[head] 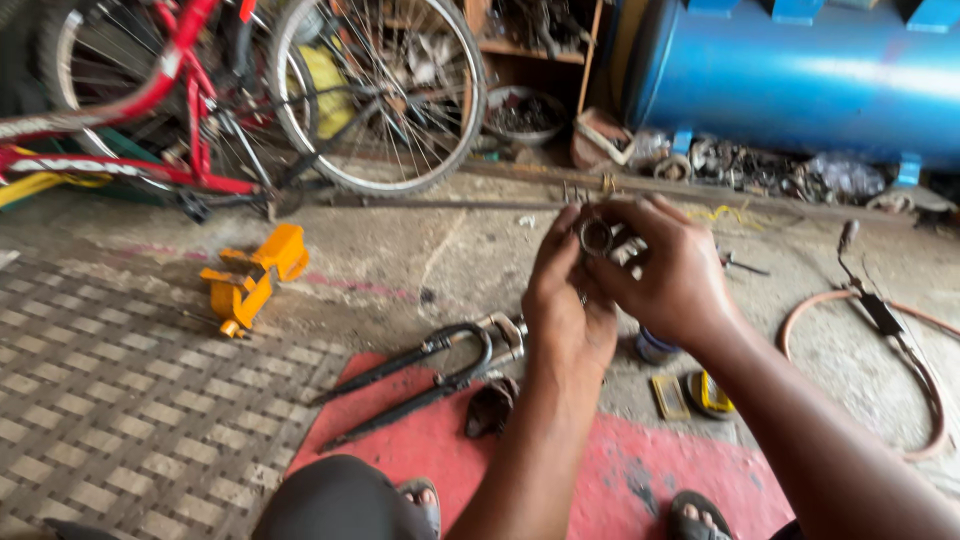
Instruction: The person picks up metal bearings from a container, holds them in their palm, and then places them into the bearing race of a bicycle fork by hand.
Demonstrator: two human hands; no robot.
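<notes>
Fingers of both hands closed around a small metal ring (596,236), held up over the floor at picture centre. Left hand (565,300) grips it from below, thumb side up. Right hand (670,270) covers it from 3 o'clock, fingers curled over the top; a second small metal part shows between the right fingers, too blurred to tell. Ring's open face points at the camera.

Below hands, at 7 o'clock: black bike fork (430,375) lying on a red mat (600,470), legs pointing to 8 o'clock. Dark rag (490,408) just beside fork crown. At 5 o'clock of the hands: small round tin (655,347), yellow flat packet (670,397), both on the concrete floor by the mat edge. Orange hose (915,345) at 3 o'clock, well apart. Yellow tool (250,280) at 9 o'clock on the floor. Red bicycle (200,100) at 10 o'clock, blue tank (800,75) at 1 o'clock. Sandalled feet at the bottom edge.
</notes>
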